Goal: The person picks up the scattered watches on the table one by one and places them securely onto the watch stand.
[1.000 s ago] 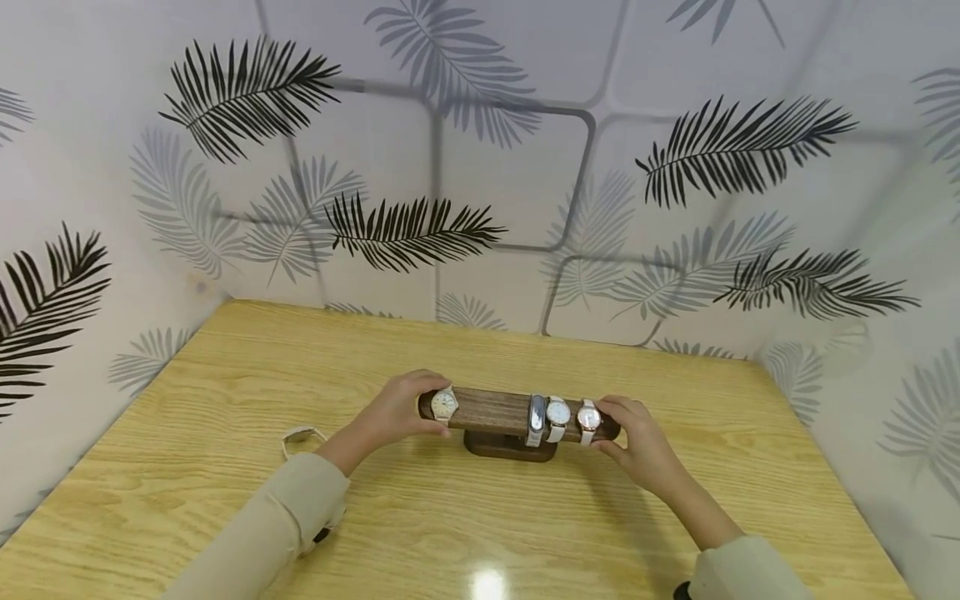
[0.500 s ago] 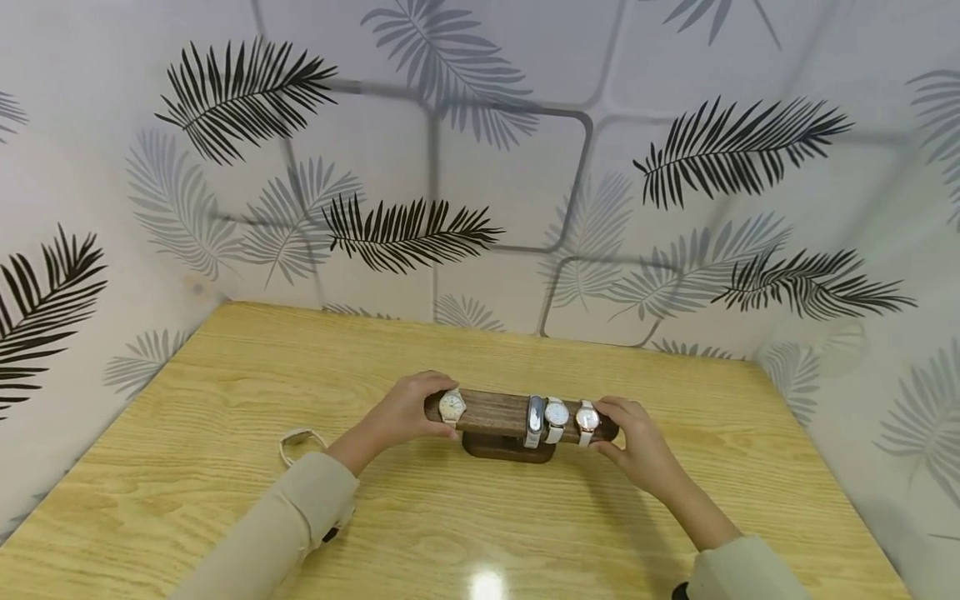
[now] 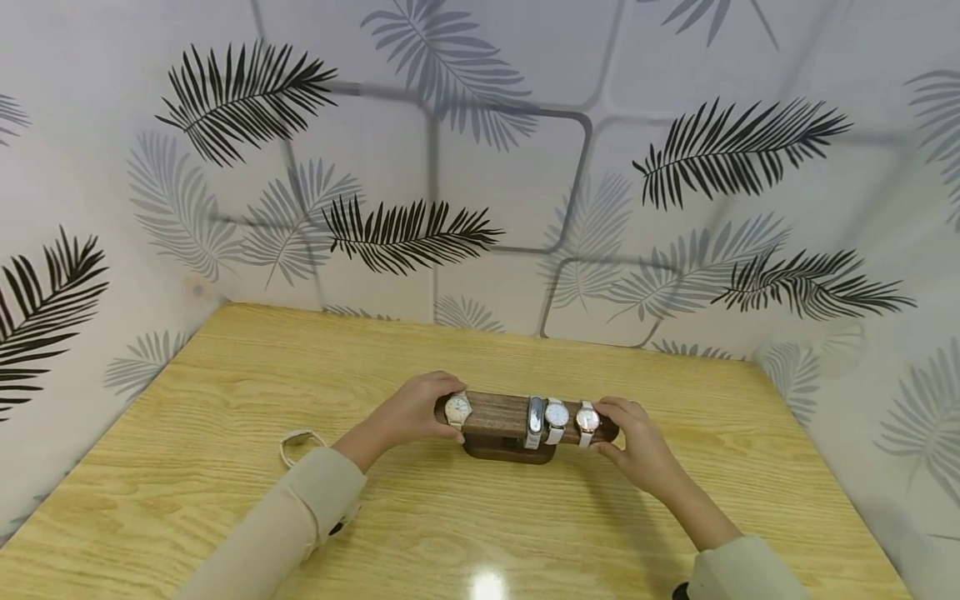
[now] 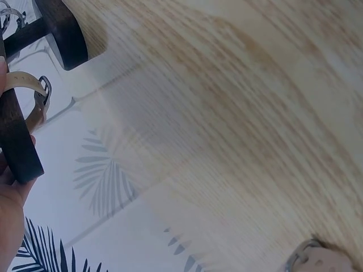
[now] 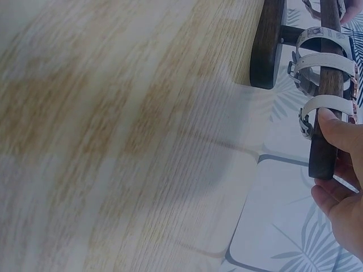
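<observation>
A dark wooden watch stand (image 3: 498,410) has a long bar on a rounded base (image 3: 510,452). My left hand (image 3: 411,410) pinches a cream-strapped watch (image 3: 458,408) between thumb and fingers near the bar's left end, with the strap looped round the bar. Farther right on the bar sit a fitness band (image 3: 534,420) and two white-strapped watches (image 3: 557,415). The right end of the bar is gripped by my right hand (image 3: 641,442), its thumb beside the outermost watch (image 5: 332,103) in the right wrist view.
Another pale-strapped watch (image 3: 300,437) lies on the wooden table (image 3: 420,517) left of the stand, close to my left forearm. Leaf-patterned covering (image 3: 480,183) rises behind the table and at both sides.
My left hand has moved right along the bar, bringing the cream-strapped watch a little inward from the left end. My right hand keeps its grip in the same place.
</observation>
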A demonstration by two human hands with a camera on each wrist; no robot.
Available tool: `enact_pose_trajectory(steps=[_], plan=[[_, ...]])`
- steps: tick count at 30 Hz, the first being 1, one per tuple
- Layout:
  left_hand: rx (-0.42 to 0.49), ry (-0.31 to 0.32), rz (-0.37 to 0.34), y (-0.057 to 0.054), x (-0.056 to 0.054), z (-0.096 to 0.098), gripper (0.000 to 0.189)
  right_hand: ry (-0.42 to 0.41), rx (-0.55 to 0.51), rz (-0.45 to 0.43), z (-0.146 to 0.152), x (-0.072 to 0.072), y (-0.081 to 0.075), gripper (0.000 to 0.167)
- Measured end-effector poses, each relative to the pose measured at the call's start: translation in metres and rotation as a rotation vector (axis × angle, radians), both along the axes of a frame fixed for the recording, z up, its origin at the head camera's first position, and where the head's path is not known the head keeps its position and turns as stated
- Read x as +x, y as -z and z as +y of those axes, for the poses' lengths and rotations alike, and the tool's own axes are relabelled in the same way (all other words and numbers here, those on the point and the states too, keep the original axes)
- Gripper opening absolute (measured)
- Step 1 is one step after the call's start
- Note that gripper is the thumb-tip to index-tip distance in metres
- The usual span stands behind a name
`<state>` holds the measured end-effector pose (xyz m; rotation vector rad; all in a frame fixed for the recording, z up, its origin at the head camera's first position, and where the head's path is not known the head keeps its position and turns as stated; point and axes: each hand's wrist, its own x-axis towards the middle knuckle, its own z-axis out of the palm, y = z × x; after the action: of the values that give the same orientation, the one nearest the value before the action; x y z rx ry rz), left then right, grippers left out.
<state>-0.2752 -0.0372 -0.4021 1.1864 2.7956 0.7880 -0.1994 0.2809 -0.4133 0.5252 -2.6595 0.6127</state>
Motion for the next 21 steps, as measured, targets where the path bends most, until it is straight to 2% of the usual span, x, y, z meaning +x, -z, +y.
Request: enact_pose_trajectory(steps=[15, 21], plan=[[-0.026, 0.049, 0.025, -0.003, 0.0, 0.012, 0.065, -0.005, 0.001, 0.007, 0.001, 0.0, 0.001, 0.048], [-0.039, 0.042, 0.01, -0.006, 0.002, 0.021, 0.067, -0.008, 0.008, 0.01, 0.001, 0.0, 0.001, 0.048]])
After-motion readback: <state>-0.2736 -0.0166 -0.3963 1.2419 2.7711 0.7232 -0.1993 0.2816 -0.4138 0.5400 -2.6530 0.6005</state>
